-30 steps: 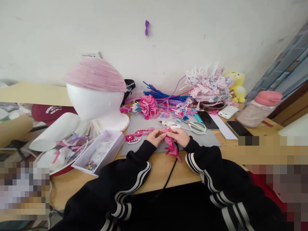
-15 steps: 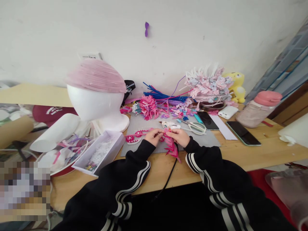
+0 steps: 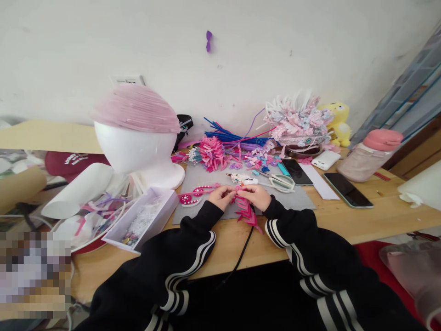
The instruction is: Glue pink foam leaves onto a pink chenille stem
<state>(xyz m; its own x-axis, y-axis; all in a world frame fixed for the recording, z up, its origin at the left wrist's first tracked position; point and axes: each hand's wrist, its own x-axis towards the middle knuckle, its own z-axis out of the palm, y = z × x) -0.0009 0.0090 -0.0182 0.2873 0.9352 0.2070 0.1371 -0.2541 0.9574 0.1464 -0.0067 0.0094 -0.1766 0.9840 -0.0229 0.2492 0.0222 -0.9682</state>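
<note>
So, left hand (image 3: 221,199) and right hand (image 3: 257,197) both pinch the top of the pink strip (image 3: 245,212), fingertips nearly together, by the mat's (image 3: 299,199) near edge. Lower leaves (image 3: 248,219) look already layered; what's left up top (fingers hide it) I can't tell.

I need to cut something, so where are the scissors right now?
In the head view, the scissors lie right of center on the gray mat, just beyond the right hand, with a dark phone close on their right.
</note>
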